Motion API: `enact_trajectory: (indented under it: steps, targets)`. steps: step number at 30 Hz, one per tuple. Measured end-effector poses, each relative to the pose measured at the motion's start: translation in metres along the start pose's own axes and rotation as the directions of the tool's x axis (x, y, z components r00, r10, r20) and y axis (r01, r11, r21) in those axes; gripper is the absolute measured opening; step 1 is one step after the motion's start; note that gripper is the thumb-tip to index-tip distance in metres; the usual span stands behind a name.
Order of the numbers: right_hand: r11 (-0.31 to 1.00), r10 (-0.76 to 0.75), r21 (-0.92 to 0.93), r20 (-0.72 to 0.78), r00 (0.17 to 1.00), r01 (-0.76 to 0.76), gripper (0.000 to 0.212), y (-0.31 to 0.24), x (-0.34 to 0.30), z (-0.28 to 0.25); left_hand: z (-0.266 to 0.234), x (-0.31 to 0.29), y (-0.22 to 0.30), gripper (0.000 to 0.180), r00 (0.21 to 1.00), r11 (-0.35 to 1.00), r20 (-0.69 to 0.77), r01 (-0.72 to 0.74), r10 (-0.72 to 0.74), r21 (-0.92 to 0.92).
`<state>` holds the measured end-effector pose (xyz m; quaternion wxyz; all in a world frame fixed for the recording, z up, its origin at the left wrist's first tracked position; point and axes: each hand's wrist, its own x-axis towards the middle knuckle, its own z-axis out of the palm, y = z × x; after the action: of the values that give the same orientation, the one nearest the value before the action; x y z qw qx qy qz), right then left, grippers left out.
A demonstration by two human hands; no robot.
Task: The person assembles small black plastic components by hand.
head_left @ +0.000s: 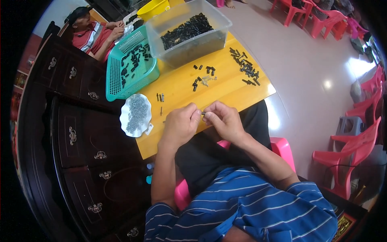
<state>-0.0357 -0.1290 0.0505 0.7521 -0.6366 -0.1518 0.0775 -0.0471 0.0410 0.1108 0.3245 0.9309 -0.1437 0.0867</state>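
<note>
My left hand (182, 124) and my right hand (223, 120) meet over the near edge of the yellow table (177, 88). Between their fingertips they pinch a small dark piece (202, 113), mostly covered by the fingers. Just beyond lie a few short black plastic pieces (195, 86) and a little heap of tiny pale clear parts (206, 80). Left of my hands rest several thin dark pieces (161, 97). A white scalloped dish (124, 117) full of small silvery parts (138, 113) stands at the table's left edge.
A clear plastic tub (189, 54) of black pieces and a teal basket (117, 93) stand at the back. Longer black pieces (244, 64) are heaped at the right. Another person (94, 34) works at far left. Dark drawers (80, 117) flank the table; pink chairs (350, 157) stand right.
</note>
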Motion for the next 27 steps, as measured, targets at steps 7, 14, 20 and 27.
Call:
enact_trajectory:
  steps: [7,14,20,27]
  targets:
    - [0.957,0.158,0.230,0.101,0.982,-0.177,0.008,0.002,0.000,-0.005,0.011,-0.006,-0.014,0.018,0.998,0.964,0.036,0.065,-0.058,-0.260]
    - [0.719,0.373,0.505,0.301,0.878,-0.478,0.009,0.002,0.007,-0.017,0.013,-0.004,-0.011,0.015,1.000,0.950,-0.019,-0.026,0.021,-0.311]
    - [0.661,0.342,0.520,0.432,0.835,-0.540,0.013,0.010,0.010,-0.025,0.011,-0.001,-0.012,0.015,0.994,0.957,-0.023,-0.113,0.111,-0.268]
    - [0.746,0.393,0.326,0.487,0.780,-0.580,0.018,0.011,0.008,-0.026,0.004,-0.003,-0.017,0.015,0.982,0.981,0.087,-0.158,0.168,-0.115]
